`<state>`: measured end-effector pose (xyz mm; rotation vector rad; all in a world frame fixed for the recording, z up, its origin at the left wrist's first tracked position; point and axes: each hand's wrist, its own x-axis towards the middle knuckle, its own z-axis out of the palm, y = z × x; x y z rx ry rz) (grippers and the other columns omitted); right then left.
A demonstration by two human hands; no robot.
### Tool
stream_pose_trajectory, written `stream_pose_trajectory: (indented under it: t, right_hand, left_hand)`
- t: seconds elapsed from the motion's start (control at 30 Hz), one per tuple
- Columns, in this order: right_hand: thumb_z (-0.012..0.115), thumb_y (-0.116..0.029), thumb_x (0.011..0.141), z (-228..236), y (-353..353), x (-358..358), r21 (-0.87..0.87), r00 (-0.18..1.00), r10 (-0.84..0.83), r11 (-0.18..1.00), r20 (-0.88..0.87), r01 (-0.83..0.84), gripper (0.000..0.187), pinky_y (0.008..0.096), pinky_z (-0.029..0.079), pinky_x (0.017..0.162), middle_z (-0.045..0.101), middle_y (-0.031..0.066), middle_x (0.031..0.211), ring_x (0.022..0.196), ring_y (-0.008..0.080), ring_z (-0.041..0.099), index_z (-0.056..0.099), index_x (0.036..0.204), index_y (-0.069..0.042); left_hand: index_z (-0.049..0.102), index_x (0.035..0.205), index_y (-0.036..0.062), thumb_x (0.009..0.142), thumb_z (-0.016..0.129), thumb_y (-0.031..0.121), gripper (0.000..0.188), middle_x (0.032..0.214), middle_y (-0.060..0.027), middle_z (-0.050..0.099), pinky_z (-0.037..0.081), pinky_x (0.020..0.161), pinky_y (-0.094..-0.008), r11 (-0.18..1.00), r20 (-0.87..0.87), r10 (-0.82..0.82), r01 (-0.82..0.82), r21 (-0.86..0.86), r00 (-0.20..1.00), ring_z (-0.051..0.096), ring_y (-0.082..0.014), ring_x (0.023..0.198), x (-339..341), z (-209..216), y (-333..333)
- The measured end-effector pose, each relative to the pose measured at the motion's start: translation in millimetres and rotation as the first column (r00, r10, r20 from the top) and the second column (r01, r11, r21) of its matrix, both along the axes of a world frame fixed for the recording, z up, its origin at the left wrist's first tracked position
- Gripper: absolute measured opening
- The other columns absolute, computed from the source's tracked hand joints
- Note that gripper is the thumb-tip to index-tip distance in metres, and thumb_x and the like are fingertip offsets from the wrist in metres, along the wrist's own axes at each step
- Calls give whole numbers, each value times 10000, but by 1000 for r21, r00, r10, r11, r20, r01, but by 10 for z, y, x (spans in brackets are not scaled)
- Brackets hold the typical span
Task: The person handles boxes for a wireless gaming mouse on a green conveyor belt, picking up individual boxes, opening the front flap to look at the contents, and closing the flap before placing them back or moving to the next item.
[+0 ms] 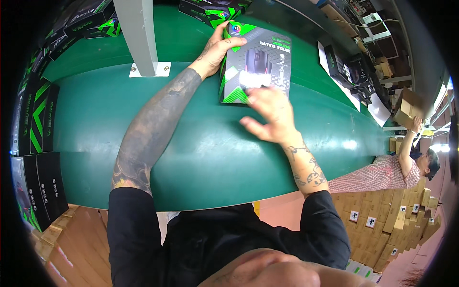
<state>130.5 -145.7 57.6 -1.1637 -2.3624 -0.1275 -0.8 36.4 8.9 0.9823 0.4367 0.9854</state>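
A grey, black and green gaming mouse box [262, 55] stands out above the green table, its front with a mouse picture facing me. My left hand [218, 50] grips the box at its upper left edge, with the thumb lying across the front. Lower down, my right hand [270, 115] is at the bottom of the box front, its thumb held apart from the fingers. Those fingertips are slightly blurred, and I cannot tell whether they touch the cardboard. A bright glare covers part of the printed mouse.
A grey metal post [137, 38] is bolted to the table [205, 162] left of the box. Similar black-green boxes [40, 119] line the left edge, and more boxes [342, 67] lie far right. At right, another person [397, 170] handles an open carton [407, 107]. Stacked cartons [377, 225] stand behind.
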Motion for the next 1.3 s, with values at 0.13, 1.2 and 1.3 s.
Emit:
stream_pose_trajectory:
  t: [0.13, 1.2, 1.3]
  right_hand:
    - [717, -176, 710, -30, 113, 438, -10, 709, -502, 819, -496, 573, 571, 402, 365, 973, 489, 178, 1210, 1143, 297, 469, 482, 1204, -13]
    - [708, -89, 678, -167, 22, 282, -331, 183, -281, 861, -942, -385, 1003, 334, 215, 1070, 264, 99, 1419, 1307, 204, 268, 58, 1442, -81]
    - [718, -73, 659, -171, 85, 165, -341, 189, -287, 842, -939, -418, 1021, 335, 222, 1066, 273, 97, 1413, 1303, 206, 275, 63, 1442, -83]
  left_hand:
    - [427, 1274, 121, 766, 654, 300, 585, 1120, -103, 505, 368, 913, -297, 984, 2, -160, 159, 79, 987, 470, -183, 1058, 37, 35, -67]
    - [588, 783, 107, 895, 345, 484, 462, 731, -34, 594, 311, 818, -345, 416, 105, -834, 492, 764, 542, 523, -159, 708, -451, 1031, 587]
    - [556, 680, 148, 868, 325, 525, 480, 703, -27, 583, 269, 860, -334, 577, 131, -711, 465, 672, 691, 501, -154, 699, -555, 1060, 414]
